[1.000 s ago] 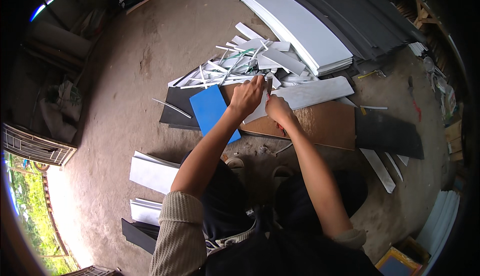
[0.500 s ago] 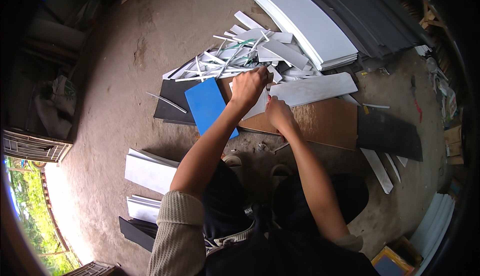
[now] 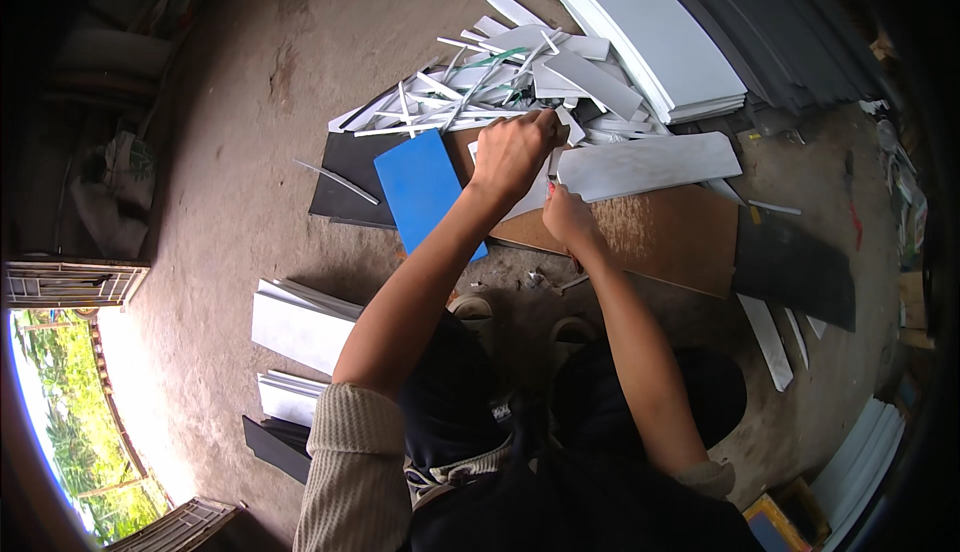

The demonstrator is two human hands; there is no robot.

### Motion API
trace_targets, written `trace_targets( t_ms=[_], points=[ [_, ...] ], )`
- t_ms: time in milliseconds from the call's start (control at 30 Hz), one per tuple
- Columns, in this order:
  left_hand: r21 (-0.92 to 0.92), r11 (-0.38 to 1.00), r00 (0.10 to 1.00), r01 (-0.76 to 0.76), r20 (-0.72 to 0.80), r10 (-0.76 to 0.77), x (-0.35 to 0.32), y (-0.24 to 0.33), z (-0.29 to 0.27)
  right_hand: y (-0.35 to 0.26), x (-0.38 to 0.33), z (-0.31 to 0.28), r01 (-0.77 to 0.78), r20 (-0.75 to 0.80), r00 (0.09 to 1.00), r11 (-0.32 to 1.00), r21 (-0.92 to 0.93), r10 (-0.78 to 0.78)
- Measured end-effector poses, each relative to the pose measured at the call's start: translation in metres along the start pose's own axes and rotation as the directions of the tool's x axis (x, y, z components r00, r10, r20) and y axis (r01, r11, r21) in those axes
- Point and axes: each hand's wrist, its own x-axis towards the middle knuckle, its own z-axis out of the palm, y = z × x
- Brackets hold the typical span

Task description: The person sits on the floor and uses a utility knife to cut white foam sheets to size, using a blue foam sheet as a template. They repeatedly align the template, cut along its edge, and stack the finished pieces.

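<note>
My left hand [image 3: 515,155] is closed, knuckles up, over the upper part of the brown board [image 3: 670,242]. A small greyish-brown bit shows by its fingertips, too small to name. Just below and to the right, my right hand [image 3: 568,218] makes a fist with a spot of red at its top. What it grips is mostly hidden. Between the hands lies a narrow pale strip, and a white sheet is partly covered by them. A long white panel [image 3: 650,167] lies across the board right of my hands. A blue rectangular sheet [image 3: 425,187] lies to their left.
A heap of white offcuts and strips [image 3: 480,87] lies beyond my hands. Stacked long white panels [image 3: 650,32] and dark grey panels [image 3: 770,42] are at the far right. More white sheets [image 3: 300,327] lie near my left knee. A dark board [image 3: 795,272] sits at the right.
The view has shifted a little, so the floor items sit slightly differently in the picture. Both hands stay close together over the board, still closed.
</note>
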Motion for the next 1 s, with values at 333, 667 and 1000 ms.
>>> trace_targets(
  t_ms=[333,667,1000],
  points=[
    [0.024,1.0,0.999,0.004,0.042,-0.005,0.003,-0.001,0.0,0.019,0.005,0.027,-0.015,0.071,0.997,1.0,-0.018,0.017],
    [0.062,0.998,0.998,-0.025,0.057,0.021,0.0,-0.002,-0.003,0.046,0.006,0.072,-0.011,0.009,1.0,1.0,0.017,0.011],
    [0.086,0.996,0.993,0.018,0.114,-0.027,0.003,-0.002,-0.002,0.06,0.012,0.106,-0.137,0.023,0.99,0.99,0.018,0.136]
  ],
)
